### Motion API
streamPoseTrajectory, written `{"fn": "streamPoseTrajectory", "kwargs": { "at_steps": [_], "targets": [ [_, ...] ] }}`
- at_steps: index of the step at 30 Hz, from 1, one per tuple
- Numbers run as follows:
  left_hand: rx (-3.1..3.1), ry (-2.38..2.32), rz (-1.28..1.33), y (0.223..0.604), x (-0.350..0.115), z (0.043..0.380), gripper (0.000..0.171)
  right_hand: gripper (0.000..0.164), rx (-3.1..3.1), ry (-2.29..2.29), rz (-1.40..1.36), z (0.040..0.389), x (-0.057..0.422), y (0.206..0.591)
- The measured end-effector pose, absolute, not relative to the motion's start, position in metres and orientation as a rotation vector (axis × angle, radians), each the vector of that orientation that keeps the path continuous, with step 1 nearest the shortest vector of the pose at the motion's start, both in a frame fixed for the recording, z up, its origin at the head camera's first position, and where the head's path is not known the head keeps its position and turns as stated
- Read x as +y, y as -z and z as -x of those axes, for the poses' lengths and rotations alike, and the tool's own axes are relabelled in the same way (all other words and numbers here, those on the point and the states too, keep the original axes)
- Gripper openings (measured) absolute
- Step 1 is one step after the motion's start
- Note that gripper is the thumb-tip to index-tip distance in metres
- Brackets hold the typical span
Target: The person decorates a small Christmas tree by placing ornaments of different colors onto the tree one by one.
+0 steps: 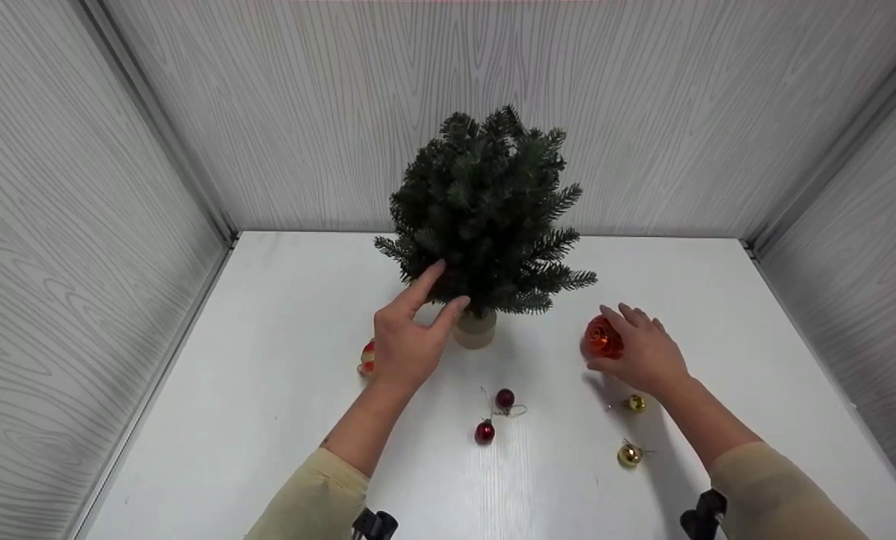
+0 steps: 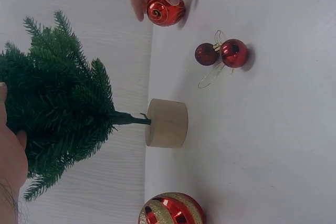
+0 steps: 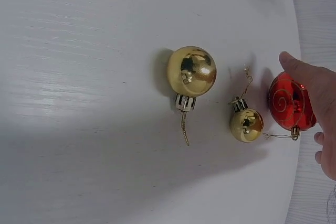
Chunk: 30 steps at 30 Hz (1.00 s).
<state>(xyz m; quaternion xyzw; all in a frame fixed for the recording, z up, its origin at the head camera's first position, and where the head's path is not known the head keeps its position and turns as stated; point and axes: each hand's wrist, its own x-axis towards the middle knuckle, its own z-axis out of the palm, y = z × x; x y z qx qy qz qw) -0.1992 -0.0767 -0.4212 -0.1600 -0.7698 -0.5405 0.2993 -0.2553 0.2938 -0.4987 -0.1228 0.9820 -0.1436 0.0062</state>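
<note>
My left hand (image 1: pixel 410 341) is raised in front of the green artificial fir tree (image 1: pixel 485 202), thumb and forefinger spread apart, holding nothing. The tree stands upright on a pale round wooden base (image 2: pixel 168 123). On the right, my right hand (image 1: pixel 642 352) has its thumb and fingers around a shiny red Christmas ball (image 3: pixel 287 100) with gold swirls, which is low at the tabletop. Part of that ball is hidden by the hand. A small gold ball (image 3: pixel 247 125) and a larger gold ball (image 3: pixel 191 71) lie beside the right hand.
Two small red balls (image 1: pixel 504 398) with loops lie in front of the tree. A larger red-and-gold striped ball (image 2: pixel 172 211) sits left of the base, partly behind my left hand in the head view. Pale wood-grain panels (image 1: pixel 305 112) enclose the white table (image 1: pixel 268 315) at the back and sides.
</note>
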Motion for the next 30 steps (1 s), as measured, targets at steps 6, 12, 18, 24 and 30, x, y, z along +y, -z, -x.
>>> {"fn": "streamPoseTrajectory", "kwargs": {
  "at_steps": [6,12,18,24,30],
  "targets": [
    [-2.029,1.480,0.372,0.419,-0.077,0.203,0.049,0.094,3.076,0.457,0.411,0.257,0.291,0.500],
    [-1.997,1.478,0.405,0.418,-0.076,0.205,0.044,0.088,3.089,0.437,0.414,0.259,0.290,0.501],
    [-1.997,1.478,0.396,0.419,-0.077,0.206,0.041,0.084,3.082,0.467,0.377,0.259,0.289,0.504],
    [-2.013,1.462,0.373,0.418,-0.077,0.207,0.040,0.080,3.100,0.533,0.354,0.257,0.286,0.503],
    [-2.007,1.479,0.363,0.419,-0.077,0.208,0.038,0.077,3.125,0.790,0.301,0.254,0.282,0.501]
  ]
}}
